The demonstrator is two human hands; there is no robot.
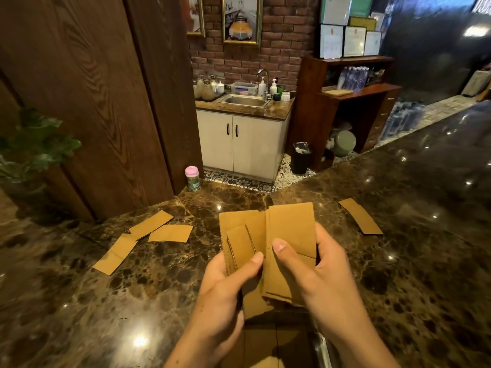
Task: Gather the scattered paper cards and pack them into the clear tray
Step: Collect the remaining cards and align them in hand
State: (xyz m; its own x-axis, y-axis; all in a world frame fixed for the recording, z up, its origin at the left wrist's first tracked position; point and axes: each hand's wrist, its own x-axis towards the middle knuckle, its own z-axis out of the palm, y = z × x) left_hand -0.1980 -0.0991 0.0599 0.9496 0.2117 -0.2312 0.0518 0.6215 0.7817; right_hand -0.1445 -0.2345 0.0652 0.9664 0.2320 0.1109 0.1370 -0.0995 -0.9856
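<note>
The lower parts of the held cards (265, 240) were hidden behind the left hand (225, 293) and the right hand (316, 277), so their number could not be counted. Below these cards, a clear tray (322, 346) showed only a shiny rim; the rest was cut by the bottom edge and covered by the forearms. Far behind the cards, the bottles (353, 78) on the shelf were too blurred to read. Left of the cards, a plant (34, 144) was cut by the frame edge.
</note>
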